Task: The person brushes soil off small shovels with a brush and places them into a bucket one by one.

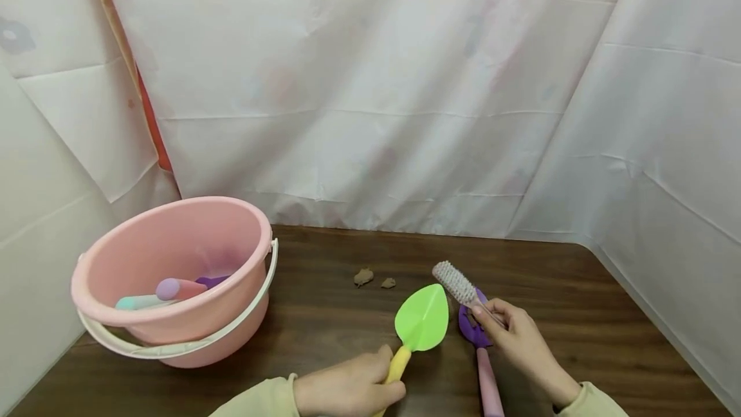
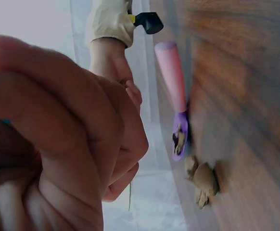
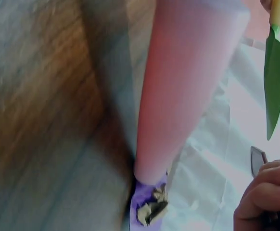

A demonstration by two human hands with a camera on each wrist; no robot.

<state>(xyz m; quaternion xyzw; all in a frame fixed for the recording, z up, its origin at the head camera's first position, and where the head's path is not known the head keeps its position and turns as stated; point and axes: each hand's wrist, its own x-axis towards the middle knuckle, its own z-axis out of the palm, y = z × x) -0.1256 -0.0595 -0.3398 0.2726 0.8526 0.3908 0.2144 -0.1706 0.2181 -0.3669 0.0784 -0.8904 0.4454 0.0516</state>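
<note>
My left hand (image 1: pixel 353 383) grips the yellow handle of a toy trowel (image 1: pixel 422 318), whose leaf-shaped green blade points away from me, above the table. In my right hand (image 1: pixel 523 340) a small brush (image 1: pixel 457 283) is pinched by its handle, its pale bristles facing up. Under that hand a purple-headed tool with a pink handle (image 1: pixel 489 381) lies on the table. Brown crumbly bits (image 3: pixel 152 211) sit on its purple head in the right wrist view. Two brown lumps (image 1: pixel 363 277) lie beyond the trowel.
A pink bucket (image 1: pixel 191 217) with a white handle stands at the left and holds several tools, among them a pink-handled one (image 1: pixel 179 288). White sheeting (image 1: pixel 359 95) hangs behind and along both sides of the dark wooden table (image 1: pixel 312 314).
</note>
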